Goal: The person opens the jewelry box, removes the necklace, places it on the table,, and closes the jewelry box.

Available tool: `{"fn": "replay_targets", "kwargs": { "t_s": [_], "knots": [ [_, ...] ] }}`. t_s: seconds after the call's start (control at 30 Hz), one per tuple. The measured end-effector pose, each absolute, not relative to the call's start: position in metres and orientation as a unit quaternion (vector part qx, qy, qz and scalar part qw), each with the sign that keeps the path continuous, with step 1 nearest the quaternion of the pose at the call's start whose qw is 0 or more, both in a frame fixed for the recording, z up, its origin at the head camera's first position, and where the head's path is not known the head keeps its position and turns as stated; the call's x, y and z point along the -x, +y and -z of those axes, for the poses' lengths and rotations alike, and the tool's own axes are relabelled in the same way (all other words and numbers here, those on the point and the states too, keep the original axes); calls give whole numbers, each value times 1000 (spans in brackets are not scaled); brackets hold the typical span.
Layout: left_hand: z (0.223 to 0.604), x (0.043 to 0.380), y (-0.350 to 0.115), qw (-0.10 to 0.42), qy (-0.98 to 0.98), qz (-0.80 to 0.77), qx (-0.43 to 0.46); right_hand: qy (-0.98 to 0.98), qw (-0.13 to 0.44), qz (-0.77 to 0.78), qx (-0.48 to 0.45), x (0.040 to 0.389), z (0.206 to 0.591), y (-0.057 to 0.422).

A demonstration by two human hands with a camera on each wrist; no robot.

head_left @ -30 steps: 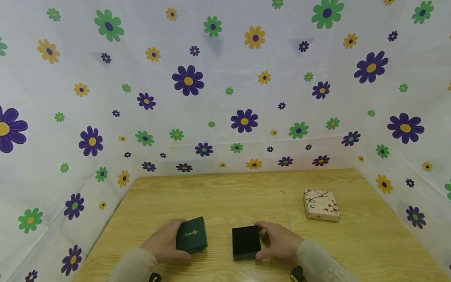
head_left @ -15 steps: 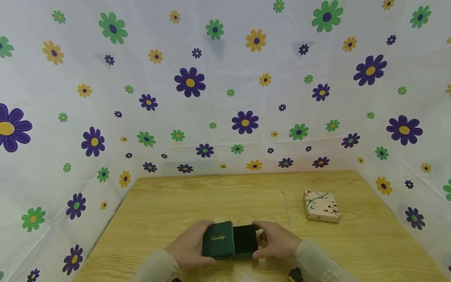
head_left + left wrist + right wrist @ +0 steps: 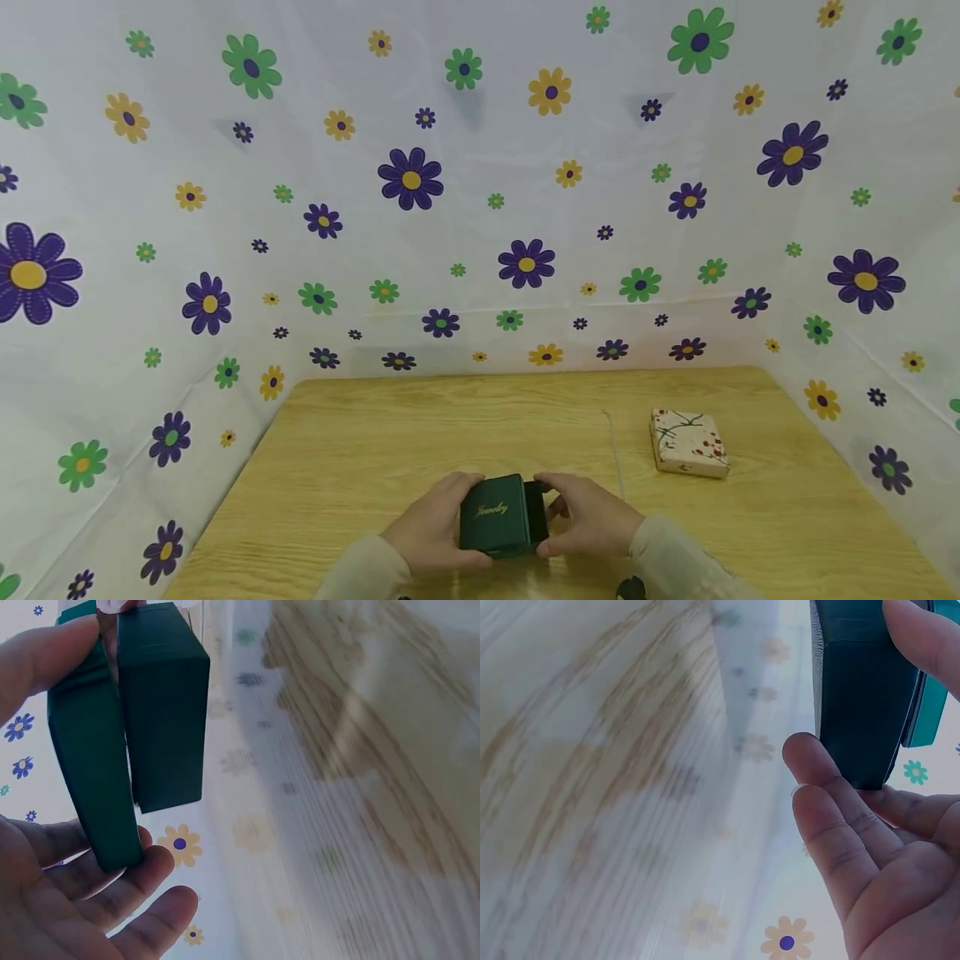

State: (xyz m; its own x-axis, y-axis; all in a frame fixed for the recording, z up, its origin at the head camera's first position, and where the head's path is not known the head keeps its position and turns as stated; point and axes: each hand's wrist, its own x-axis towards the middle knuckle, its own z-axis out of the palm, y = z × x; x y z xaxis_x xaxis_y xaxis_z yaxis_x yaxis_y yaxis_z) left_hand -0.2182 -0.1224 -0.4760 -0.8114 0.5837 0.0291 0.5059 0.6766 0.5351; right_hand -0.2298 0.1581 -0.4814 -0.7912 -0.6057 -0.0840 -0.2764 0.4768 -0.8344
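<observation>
A dark green lid with gold "Jewelry" lettering covers most of the box base, whose black inside still shows along the right. My left hand grips the lid between thumb and fingers. With thumb and fingertips, my right hand holds the right side of the base. Seen from the left wrist, the lid lies against the base but offset, with a narrow gap between. From the right wrist, the base sits in the fingers and a strip of lid appears beyond it.
A square cream box with a branch-and-blossom print lies at the right of the wooden table. A thin pale cord lies between it and my right hand. Flower-printed curtains enclose the back and sides.
My left hand has carried the lid rightward from beside the base to over it, hiding most of the black inside. My right hand has stayed nearly in place, holding the base.
</observation>
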Motion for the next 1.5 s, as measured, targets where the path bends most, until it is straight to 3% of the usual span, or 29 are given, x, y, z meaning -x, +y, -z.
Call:
{"fn": "replay_targets", "kwargs": {
  "t_s": [1.1, 1.5],
  "knots": [
    [486, 214, -100, 88, 892, -335, -290, 819, 152, 454, 315, 225, 489, 160],
    [490, 214, -99, 71, 899, -328, -283, 816, 149, 447, 334, 224, 490, 161]
  ]
}}
